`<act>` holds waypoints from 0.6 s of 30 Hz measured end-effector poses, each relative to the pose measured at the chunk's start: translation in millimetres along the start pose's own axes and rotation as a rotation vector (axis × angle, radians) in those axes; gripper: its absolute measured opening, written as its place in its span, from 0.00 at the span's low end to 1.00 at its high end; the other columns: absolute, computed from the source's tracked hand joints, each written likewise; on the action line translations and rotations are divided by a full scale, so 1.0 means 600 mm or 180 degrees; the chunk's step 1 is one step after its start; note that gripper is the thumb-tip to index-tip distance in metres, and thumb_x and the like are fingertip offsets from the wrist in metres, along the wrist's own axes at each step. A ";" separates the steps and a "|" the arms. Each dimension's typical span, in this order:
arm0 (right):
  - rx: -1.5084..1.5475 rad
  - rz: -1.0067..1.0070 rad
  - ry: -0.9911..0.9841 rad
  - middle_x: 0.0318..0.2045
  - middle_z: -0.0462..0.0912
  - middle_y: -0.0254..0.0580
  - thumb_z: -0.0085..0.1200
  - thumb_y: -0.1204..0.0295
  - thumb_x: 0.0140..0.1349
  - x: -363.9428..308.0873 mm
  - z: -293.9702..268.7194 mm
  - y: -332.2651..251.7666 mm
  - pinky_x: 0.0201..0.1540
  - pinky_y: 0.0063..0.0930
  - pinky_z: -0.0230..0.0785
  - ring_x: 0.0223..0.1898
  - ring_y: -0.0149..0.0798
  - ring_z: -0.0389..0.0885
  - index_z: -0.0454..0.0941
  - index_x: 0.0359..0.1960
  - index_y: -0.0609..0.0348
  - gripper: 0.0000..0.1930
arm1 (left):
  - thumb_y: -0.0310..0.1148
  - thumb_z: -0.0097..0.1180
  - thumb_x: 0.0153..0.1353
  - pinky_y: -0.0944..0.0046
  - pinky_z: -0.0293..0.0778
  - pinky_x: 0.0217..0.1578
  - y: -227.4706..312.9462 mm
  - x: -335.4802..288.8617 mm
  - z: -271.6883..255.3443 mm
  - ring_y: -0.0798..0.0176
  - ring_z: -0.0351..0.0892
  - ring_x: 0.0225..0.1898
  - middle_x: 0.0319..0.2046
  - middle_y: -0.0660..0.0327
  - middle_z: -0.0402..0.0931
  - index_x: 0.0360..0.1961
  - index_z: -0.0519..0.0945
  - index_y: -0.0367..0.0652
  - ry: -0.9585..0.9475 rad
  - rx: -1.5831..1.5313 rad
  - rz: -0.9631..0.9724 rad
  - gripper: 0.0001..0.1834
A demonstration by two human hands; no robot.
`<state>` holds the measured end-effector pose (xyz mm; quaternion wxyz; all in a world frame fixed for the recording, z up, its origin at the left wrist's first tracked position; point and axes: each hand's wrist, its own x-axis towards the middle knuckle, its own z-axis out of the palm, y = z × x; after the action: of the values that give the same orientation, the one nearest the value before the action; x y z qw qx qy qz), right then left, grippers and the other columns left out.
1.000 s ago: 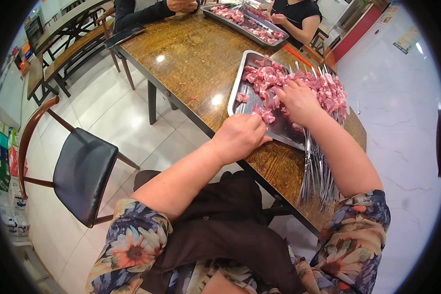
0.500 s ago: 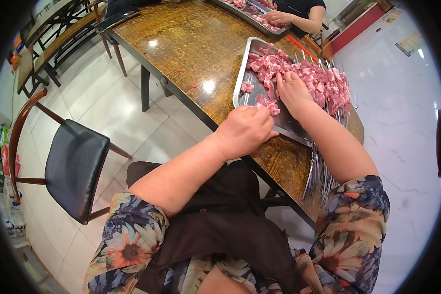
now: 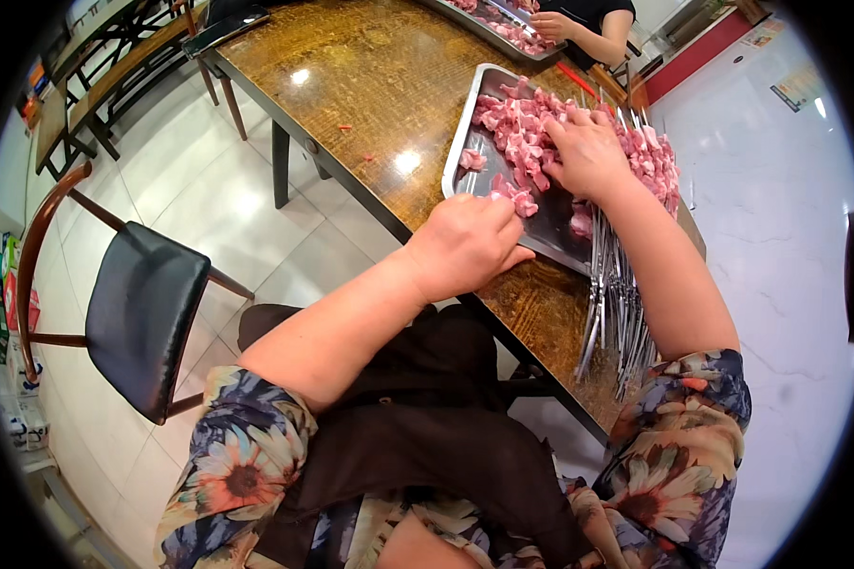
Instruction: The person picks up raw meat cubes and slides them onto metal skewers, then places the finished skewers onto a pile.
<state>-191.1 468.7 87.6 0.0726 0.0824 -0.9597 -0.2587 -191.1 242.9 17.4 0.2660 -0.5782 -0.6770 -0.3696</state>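
Observation:
A metal tray (image 3: 459,142) with a pile of raw pink meat chunks (image 3: 514,125) lies on the wooden table. My left hand (image 3: 467,243) is closed in a fist at its near left edge. Several meat pieces (image 3: 513,194) sit right at those fingers; what lies inside the fist is hidden. My right hand (image 3: 594,156) rests on the meat pile, its fingers and thumb apart. Beneath and beside my right forearm, a bundle of thin metal skewers (image 3: 617,313) sticks out over the tray's near side, with meat on their far parts.
Across the table, another person's hand (image 3: 552,27) works over a second tray of meat (image 3: 489,30). A red strip (image 3: 576,78) lies beyond my tray. A black-seated chair (image 3: 147,318) stands at left, with wooden benches (image 3: 128,81) behind it. The white wall (image 3: 769,237) is at right.
My right hand has shifted right and away from me over the meat, its fingers now spread wider. More of the skewer bundle shows. My left hand stays closed in nearly the same place.

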 end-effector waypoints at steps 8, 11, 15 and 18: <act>-0.0219 0.0065 -0.0076 0.33 0.78 0.35 0.51 0.73 0.42 -0.001 0.009 0.015 0.51 0.35 0.59 0.47 0.39 0.71 0.82 0.26 0.55 0.08 | 0.47 0.56 0.56 0.59 0.71 0.31 0.127 0.026 -0.019 0.58 0.75 0.27 0.33 0.56 0.73 0.32 0.76 0.36 -0.1657 -0.2077 -0.1994 0.21; -0.0297 0.0090 0.0000 0.34 0.79 0.35 0.51 0.73 0.43 0.003 0.006 0.016 0.50 0.35 0.59 0.47 0.38 0.71 0.82 0.26 0.55 0.09 | 0.45 0.55 0.58 0.61 0.71 0.36 0.143 0.017 0.042 0.63 0.76 0.36 0.35 0.58 0.76 0.34 0.76 0.37 -0.1520 -0.3951 -0.3261 0.18; -0.0237 0.0253 -0.0070 0.37 0.79 0.34 0.51 0.73 0.44 0.004 0.001 0.014 0.51 0.36 0.59 0.48 0.38 0.71 0.83 0.27 0.55 0.09 | 0.39 0.60 0.55 0.63 0.70 0.38 0.147 0.061 0.097 0.70 0.73 0.37 0.33 0.64 0.74 0.40 0.75 0.42 -0.1880 -0.6340 -0.4036 0.16; -0.0144 0.0259 0.0031 0.38 0.79 0.33 0.52 0.70 0.46 -0.001 0.000 0.026 0.52 0.37 0.58 0.50 0.37 0.71 0.83 0.27 0.51 0.08 | 0.37 0.60 0.56 0.66 0.72 0.28 0.163 0.077 0.122 0.70 0.73 0.30 0.28 0.66 0.76 0.36 0.78 0.46 -0.1731 -0.6666 -0.4238 0.10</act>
<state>-192.1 482.1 95.1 0.0896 0.0429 -0.9558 -0.2767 -99.1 334.8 29.6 -0.6999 -0.1173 -0.2532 -0.6574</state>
